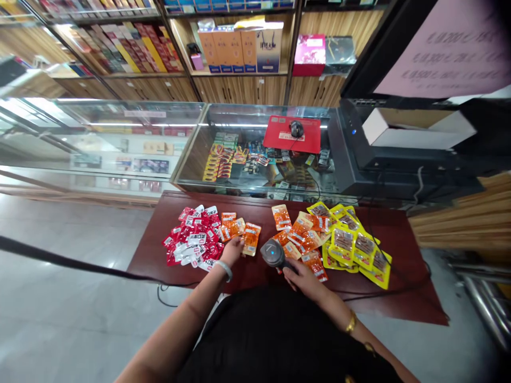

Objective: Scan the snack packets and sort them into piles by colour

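My right hand (301, 276) is wrapped round the handle of a dark grey barcode scanner (273, 252), its head pointing left with a small blue light on it. My left hand (232, 252) is closed at the left edge of an orange snack packet (252, 237), its fingertips pinching it. Left of that hand lie a couple more orange packets (231, 227) and a heap of red and white packets (194, 238). Under and beyond the scanner is a loose pile of orange packets (304, 234). Yellow packets (353, 244) are heaped to the right of these.
All the packets lie on a dark red-brown table (146, 255). A glass display counter (191, 138) stands behind it, with a mouse (296, 128) on a red mat (275, 139). On the right are a dark machine (351, 159) and an open white box (383, 135). Black cables (383, 293) cross the table's right side.
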Motion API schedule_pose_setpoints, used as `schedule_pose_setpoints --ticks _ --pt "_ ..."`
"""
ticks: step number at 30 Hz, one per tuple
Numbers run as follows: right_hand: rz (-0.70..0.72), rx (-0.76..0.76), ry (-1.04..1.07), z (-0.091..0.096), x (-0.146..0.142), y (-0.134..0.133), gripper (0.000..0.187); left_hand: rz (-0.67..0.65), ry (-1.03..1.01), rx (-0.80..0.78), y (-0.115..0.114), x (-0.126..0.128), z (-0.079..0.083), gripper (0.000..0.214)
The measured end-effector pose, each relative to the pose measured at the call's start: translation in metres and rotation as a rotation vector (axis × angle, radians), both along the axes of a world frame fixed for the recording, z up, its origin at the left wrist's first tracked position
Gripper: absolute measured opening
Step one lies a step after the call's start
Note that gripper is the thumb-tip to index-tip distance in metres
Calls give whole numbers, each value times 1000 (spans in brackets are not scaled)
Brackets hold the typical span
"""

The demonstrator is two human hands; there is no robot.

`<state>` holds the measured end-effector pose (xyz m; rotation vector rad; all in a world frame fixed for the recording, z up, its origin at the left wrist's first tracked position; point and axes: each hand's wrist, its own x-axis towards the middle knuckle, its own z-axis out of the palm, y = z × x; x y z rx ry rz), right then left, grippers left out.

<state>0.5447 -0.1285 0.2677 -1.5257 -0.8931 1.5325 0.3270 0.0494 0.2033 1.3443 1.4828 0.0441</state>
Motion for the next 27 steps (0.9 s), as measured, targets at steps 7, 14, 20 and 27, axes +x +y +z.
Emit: schedule_pose_setpoints --ticks 7,14,20,27 --pt "90 -15 55 -6 -7 5 54 87 -206 113 7 23 0 18" --pt "59 -14 26 -2 -4 6 58 137 -326 158 11 34 -7 17" --pt "71 7 -25 -3 2 9 56 -150 -429 153 15 69 10 34" --pt "50 4 -15 -7 2 10 52 -317 579 574 43 22 30 65"
